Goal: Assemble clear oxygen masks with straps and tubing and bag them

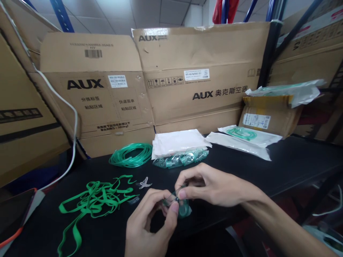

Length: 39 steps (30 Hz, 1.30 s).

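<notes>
Near the table's front edge, both hands pinch a small translucent green oxygen mask [184, 210], partly hidden behind the fingers. My left hand [154, 217] has thumb and forefinger closed on its left edge. From above right, my right hand [203, 185] grips its upper edge between thumb and fingertips. What lies exactly between the fingertips is too small to make out. To the left is a tangled heap of green elastic straps [92, 200]. Small clear plastic strips [144, 183] lie just beyond my left hand.
Behind the hands are a coil of green tubing [131, 155], white packets [179, 141] and bagged green plastic parts [182, 159]. More packets [241, 142] lie right, by a small carton [264, 116]. Large cardboard sheets [198, 82] wall the back. A phone [17, 214] sits at left.
</notes>
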### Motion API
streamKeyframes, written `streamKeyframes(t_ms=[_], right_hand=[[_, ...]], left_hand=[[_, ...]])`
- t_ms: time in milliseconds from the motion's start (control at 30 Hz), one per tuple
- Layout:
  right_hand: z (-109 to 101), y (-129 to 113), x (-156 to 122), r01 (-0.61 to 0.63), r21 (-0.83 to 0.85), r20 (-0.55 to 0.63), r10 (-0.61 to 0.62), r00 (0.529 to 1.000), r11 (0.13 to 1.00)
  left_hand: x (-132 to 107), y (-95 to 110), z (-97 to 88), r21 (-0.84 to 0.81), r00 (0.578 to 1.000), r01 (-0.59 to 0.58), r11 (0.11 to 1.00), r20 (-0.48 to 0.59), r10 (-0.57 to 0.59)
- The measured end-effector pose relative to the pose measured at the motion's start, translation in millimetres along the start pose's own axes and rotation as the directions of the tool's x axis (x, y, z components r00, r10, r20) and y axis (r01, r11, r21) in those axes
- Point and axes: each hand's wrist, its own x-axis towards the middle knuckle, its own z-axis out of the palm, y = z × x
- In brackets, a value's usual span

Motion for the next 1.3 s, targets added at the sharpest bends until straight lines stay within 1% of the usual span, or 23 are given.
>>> streamKeyframes(t_ms=[67,200,400,1067,1300], right_hand=[[0.4,-1.3,-1.7,0.015,-0.079,-0.004,-0.015,1.0,0.997],[1.1,-4.5,-5.4,0.036,-0.206,-0.004,-0.038,0.999,0.978],[0.9,-8.5,-8.1,0.093,-0.282,-0.003,-0.097,0.995,0.955],[4.4,-6.8,-6.4,0.093,-0.288,0.025,-0.09,0.996,0.953],[4.6,-6.4,-5.4,0.107,-0.293,0.025,-0.104,0.994,0.95]], left_hand=[[-0.8,0.4,-0.2,0.007,1.0,-0.002,1.0,0.006,0.002],[-2.3,-0.8,-1.9,0.044,0.999,-0.053,0.998,0.013,0.052],[-3.7,-3.1,-1.8,0.081,0.993,-0.119,0.99,0.023,0.117],[-4.4,-1.6,-3.7,0.179,0.991,-0.128,0.975,0.062,0.118],[-5.3,-2.3,-3.4,0.182,0.991,-0.122,0.976,0.068,0.111]])
